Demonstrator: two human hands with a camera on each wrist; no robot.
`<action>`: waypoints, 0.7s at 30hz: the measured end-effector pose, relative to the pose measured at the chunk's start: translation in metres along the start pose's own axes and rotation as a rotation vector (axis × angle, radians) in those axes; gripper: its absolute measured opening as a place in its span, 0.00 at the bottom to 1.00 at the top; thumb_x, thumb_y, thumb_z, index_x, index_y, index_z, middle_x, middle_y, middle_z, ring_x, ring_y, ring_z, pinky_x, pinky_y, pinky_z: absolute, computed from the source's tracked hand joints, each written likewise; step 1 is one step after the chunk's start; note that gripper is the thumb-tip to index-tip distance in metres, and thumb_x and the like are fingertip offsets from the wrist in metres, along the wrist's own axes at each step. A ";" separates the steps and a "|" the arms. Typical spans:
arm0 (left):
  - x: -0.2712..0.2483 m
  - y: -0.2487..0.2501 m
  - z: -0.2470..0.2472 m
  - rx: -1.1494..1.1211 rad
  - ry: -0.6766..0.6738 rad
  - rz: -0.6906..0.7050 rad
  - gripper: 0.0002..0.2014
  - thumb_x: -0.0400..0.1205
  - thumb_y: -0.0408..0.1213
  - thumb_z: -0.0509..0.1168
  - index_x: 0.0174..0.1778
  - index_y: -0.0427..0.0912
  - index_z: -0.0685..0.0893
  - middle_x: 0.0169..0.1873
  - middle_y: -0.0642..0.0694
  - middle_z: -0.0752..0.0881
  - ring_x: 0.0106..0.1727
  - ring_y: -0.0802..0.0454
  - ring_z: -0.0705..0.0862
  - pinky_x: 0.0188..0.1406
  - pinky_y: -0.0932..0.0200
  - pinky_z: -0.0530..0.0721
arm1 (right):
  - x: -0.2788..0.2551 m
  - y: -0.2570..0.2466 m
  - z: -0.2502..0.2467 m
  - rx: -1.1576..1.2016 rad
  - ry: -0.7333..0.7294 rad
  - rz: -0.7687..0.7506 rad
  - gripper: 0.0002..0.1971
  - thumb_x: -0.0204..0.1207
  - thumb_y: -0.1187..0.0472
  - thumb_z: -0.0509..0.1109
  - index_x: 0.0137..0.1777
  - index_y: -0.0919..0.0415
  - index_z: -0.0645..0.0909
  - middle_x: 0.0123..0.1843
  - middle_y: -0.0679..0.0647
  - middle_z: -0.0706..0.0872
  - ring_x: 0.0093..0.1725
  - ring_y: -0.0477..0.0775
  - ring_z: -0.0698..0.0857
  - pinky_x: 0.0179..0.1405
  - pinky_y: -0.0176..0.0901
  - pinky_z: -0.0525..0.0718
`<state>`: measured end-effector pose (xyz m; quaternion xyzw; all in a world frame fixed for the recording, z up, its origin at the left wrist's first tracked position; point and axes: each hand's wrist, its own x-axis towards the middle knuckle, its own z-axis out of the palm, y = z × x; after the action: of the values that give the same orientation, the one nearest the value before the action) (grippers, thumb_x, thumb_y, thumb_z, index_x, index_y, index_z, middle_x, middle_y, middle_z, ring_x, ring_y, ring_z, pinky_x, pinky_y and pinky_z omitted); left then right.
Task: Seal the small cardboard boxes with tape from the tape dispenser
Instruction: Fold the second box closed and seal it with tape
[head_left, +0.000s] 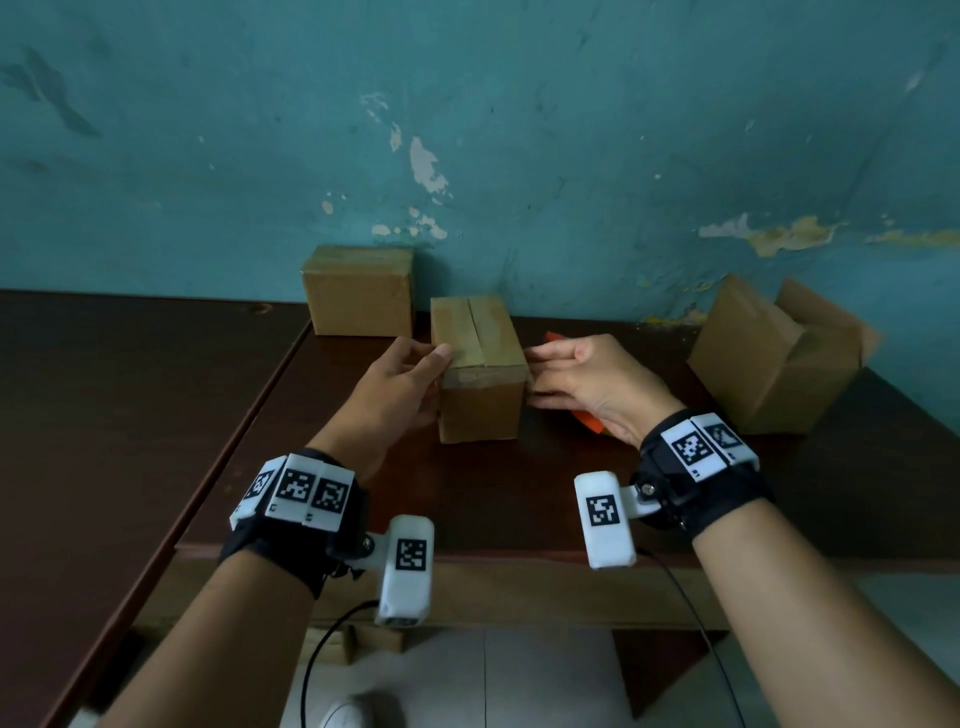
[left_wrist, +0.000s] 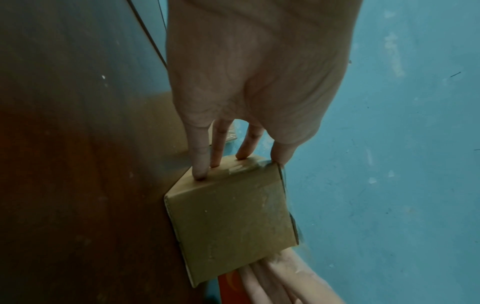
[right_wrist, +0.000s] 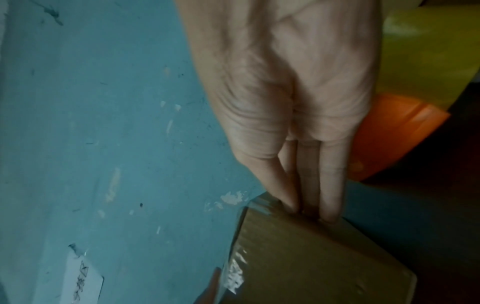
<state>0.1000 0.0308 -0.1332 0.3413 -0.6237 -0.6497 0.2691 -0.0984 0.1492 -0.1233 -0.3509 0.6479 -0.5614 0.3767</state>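
— Hands? Left hand (head_left: 402, 371) and right hand (head_left: 582, 382), fingers straight, pressing opposite sides of the small cardboard box (head_left: 480, 374) at frame centre, likely to steady it and smooth tape.

— Contents? Flaps closed, unseen. Orange tape dispenser (head_left: 587, 421) under right hand; open box (head_left: 779, 358) at right.

A small cardboard box (head_left: 480, 369) stands on the dark table (head_left: 519, 493), its top flaps closed along a center seam. The left hand (head_left: 400, 384) presses its left side, the right hand (head_left: 587, 384) its right. An orange object (head_left: 587, 420) shows beneath the right hand. Two more boxes sit far left (head_left: 358, 291) and right (head_left: 774, 358).
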 end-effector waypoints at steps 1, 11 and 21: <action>0.000 0.000 0.000 0.000 0.002 0.003 0.15 0.89 0.50 0.67 0.64 0.45 0.83 0.64 0.35 0.86 0.63 0.36 0.89 0.64 0.33 0.89 | 0.001 0.000 0.000 -0.026 0.012 -0.001 0.21 0.78 0.82 0.74 0.69 0.70 0.85 0.52 0.60 0.96 0.50 0.52 0.96 0.48 0.41 0.95; 0.002 0.005 -0.003 0.123 -0.019 0.177 0.15 0.93 0.40 0.59 0.76 0.54 0.78 0.64 0.50 0.82 0.60 0.54 0.85 0.36 0.65 0.89 | 0.008 -0.002 -0.002 -0.527 0.009 -0.205 0.46 0.75 0.77 0.76 0.75 0.21 0.78 0.68 0.49 0.91 0.61 0.55 0.93 0.68 0.62 0.90; 0.004 -0.001 -0.013 0.111 -0.167 0.188 0.24 0.89 0.26 0.63 0.77 0.56 0.82 0.70 0.47 0.85 0.63 0.50 0.90 0.58 0.45 0.93 | -0.002 -0.004 -0.004 -0.319 -0.064 -0.200 0.31 0.82 0.79 0.73 0.79 0.50 0.84 0.77 0.53 0.85 0.73 0.50 0.87 0.65 0.48 0.92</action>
<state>0.1082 0.0198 -0.1346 0.2404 -0.7081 -0.6123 0.2568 -0.1013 0.1521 -0.1187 -0.4862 0.6783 -0.4750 0.2790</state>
